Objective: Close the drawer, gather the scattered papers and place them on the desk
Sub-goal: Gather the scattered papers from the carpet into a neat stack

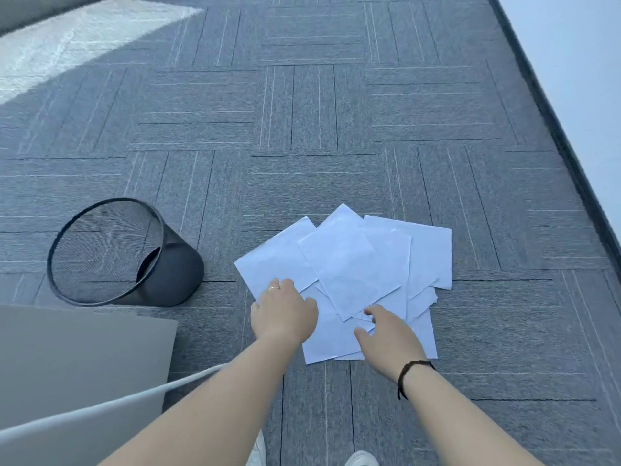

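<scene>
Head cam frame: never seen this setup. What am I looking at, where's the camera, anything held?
No robot here: a person wears one wide-angle camera on the head, looking forward and down. Both bare arms reach out to loose white papers overlapping on the grey carpet floor. The left hand, with a ring, rests on the pile's left side; the right hand, with a dark wrist cord, spreads over its near edge. Nothing is lifted yet. A black mesh bin lies tipped over to the left; a grey furniture corner sits bottom left.

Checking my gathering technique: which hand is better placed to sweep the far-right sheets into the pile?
Probably right. The right hand rests on the papers nearer the right sheets; the left hand pins the left edge.
</scene>
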Demonstrator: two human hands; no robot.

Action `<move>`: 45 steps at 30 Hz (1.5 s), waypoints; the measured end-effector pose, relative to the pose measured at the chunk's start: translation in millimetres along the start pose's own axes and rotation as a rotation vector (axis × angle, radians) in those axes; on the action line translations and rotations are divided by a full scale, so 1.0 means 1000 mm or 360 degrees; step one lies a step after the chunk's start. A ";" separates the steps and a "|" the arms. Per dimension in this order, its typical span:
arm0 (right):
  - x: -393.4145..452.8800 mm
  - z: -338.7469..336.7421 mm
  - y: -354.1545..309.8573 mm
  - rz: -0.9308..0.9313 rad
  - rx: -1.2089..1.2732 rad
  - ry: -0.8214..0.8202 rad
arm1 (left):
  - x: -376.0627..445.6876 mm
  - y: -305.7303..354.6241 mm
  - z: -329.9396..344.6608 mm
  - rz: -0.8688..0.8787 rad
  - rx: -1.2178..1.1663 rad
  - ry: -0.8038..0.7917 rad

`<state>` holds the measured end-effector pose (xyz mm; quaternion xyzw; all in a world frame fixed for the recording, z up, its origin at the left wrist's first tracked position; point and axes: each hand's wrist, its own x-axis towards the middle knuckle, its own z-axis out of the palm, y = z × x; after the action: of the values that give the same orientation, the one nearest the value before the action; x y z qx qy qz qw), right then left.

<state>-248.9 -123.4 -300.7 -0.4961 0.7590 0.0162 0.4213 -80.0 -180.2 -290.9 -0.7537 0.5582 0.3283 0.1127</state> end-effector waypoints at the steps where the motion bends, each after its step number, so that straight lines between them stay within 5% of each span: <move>1: 0.022 0.008 0.008 0.0002 0.0015 0.0013 | 0.022 0.002 0.018 0.0003 0.0003 -0.0009; 10: 0.221 0.080 0.069 0.0083 -0.0055 0.0011 | 0.229 -0.015 0.142 0.0186 0.0188 -0.0103; 18: 0.345 0.052 0.113 0.0267 0.0172 0.0345 | 0.361 -0.026 0.151 0.0115 0.0156 0.0035; 27: 0.348 0.073 0.162 0.0497 -0.0262 0.0501 | 0.399 -0.131 0.107 -0.0082 0.0185 0.0371; 36: 0.348 0.081 0.150 0.0425 0.0093 0.0456 | 0.378 -0.062 0.135 0.0218 0.0172 0.0133; 41: 0.349 0.081 0.145 0.0441 0.0093 0.0515 | 0.369 -0.041 0.149 0.0134 0.0176 0.0310; 45: 0.349 0.079 0.144 0.0442 0.0260 0.0487 | 0.376 -0.042 0.146 0.0033 0.0001 0.0167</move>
<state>-363.6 -273.2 -636.8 -0.3476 0.8739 -0.0629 0.3339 -34.2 -375.5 -642.9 -0.7639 0.5712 0.2893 0.0802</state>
